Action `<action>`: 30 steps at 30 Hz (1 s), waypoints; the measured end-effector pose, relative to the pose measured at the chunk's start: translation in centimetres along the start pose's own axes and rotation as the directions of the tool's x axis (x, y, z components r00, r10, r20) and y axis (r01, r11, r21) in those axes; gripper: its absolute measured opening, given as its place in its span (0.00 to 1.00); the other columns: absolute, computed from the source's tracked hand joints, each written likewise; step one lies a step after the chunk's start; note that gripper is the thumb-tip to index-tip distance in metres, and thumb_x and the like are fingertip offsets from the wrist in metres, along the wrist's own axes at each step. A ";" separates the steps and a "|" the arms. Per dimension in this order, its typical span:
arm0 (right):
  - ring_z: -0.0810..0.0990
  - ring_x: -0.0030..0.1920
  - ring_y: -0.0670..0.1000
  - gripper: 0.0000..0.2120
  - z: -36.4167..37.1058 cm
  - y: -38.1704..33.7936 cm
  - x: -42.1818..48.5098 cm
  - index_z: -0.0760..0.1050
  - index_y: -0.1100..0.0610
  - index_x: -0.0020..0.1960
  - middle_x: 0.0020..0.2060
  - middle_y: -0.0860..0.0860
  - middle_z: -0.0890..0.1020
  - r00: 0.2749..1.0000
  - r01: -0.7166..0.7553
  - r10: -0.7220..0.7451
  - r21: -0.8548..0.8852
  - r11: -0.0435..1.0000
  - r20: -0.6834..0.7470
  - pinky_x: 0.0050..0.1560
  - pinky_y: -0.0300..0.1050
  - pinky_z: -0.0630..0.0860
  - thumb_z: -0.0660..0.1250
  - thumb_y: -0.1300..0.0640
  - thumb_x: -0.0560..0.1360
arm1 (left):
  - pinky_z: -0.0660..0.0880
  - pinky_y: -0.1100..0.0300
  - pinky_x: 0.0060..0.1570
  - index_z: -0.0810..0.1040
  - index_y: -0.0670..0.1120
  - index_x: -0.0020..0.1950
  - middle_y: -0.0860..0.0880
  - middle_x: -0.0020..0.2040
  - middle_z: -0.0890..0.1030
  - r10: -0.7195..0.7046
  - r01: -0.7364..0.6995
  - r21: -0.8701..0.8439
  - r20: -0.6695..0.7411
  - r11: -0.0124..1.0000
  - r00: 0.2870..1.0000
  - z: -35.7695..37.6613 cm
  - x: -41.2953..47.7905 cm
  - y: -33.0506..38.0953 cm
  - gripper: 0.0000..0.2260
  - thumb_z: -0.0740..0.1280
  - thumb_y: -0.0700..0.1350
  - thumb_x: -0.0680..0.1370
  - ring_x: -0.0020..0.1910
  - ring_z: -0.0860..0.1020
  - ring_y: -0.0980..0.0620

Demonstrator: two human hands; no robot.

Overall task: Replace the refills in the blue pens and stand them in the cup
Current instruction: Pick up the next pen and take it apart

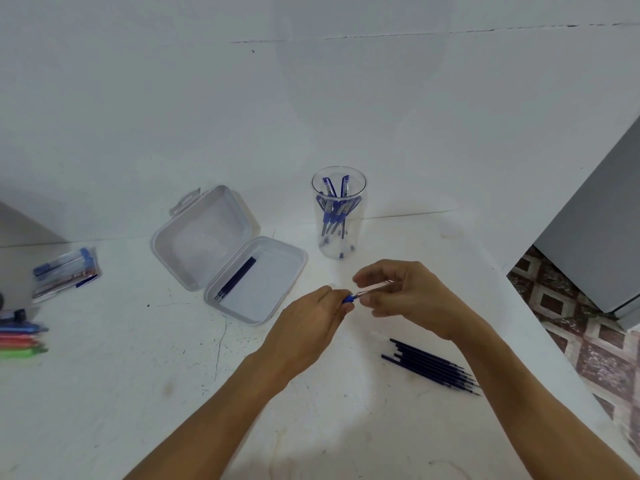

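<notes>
Over the middle of the white table, both hands hold one blue pen (pixel 360 295). My left hand (pixel 311 320) grips its blue grip end, and my right hand (pixel 405 296) pinches the clear barrel. Behind them a clear cup (pixel 338 251) stands upright with several blue pens inside. A clear plastic box (pixel 277 306) lies open to the left, with a few dark blue refills (pixel 237 278) in its tray. Several more dark blue refills (pixel 433 367) lie loose on the table under my right forearm.
A packet of blue pens (pixel 65 271) and some coloured pens (pixel 20 341) lie at the left table edge. The table's right edge (pixel 540 323) runs diagonally beside a patterned tile floor, where a grey cabinet (pixel 599 237) stands. A white wall is close behind the cup.
</notes>
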State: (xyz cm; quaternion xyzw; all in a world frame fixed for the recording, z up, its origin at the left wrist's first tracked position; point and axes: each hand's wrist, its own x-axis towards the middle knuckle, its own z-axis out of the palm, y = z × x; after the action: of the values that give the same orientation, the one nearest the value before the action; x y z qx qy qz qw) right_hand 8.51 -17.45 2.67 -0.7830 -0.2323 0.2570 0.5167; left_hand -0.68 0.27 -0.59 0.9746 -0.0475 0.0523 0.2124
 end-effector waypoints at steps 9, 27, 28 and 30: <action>0.86 0.45 0.50 0.12 0.2 -0.2 -0.1 0.80 0.50 0.58 0.49 0.49 0.84 0.996 -0.081 0.080 0.021 0.997 0.026 0.44 0.48 0.84 0.71 0.53 0.76 | 0.62 0.72 0.36 0.73 0.48 0.65 0.52 0.48 0.76 -0.015 0.015 -0.024 -0.011 1.000 1.000 0.2 0.0 -0.1 0.18 0.51 0.53 0.83 0.41 0.72 0.57; 0.86 0.44 0.55 0.05 -0.1 0.5 0.1 0.82 0.59 0.51 0.43 0.58 0.85 0.986 -0.068 0.096 0.190 0.979 -0.138 0.47 0.50 0.84 0.71 0.63 0.76 | 0.66 0.70 0.44 0.70 0.50 0.70 0.55 0.53 0.78 -0.078 0.073 -0.072 -0.062 0.995 0.995 0.7 -0.8 -1.1 0.19 0.53 0.56 0.83 0.44 0.74 0.58; 0.86 0.44 0.55 0.05 -0.2 0.5 0.1 0.82 0.60 0.51 0.43 0.59 0.85 0.988 -0.077 0.100 0.191 0.979 -0.114 0.47 0.49 0.84 0.71 0.63 0.76 | 0.70 0.68 0.46 0.68 0.53 0.72 0.57 0.52 0.76 -0.089 0.081 -0.120 -0.061 0.989 0.994 0.6 -0.9 -1.0 0.20 0.54 0.58 0.82 0.44 0.75 0.57; 0.86 0.44 0.55 0.05 -0.1 0.3 0.0 0.82 0.60 0.51 0.43 0.59 0.85 0.995 -0.086 0.093 0.159 0.984 -0.041 0.47 0.48 0.84 0.71 0.63 0.76 | 0.76 0.62 0.47 0.67 0.56 0.71 0.60 0.48 0.75 -0.079 0.068 -0.148 -0.072 0.987 0.994 0.4 -0.8 -0.7 0.21 0.54 0.61 0.81 0.41 0.75 0.57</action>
State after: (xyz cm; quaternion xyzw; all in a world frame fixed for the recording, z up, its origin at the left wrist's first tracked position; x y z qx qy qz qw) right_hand 8.65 -17.64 2.39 -0.7555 -0.1634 0.2784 0.5701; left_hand -1.31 0.83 -1.34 0.9549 -0.0069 0.0788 0.2862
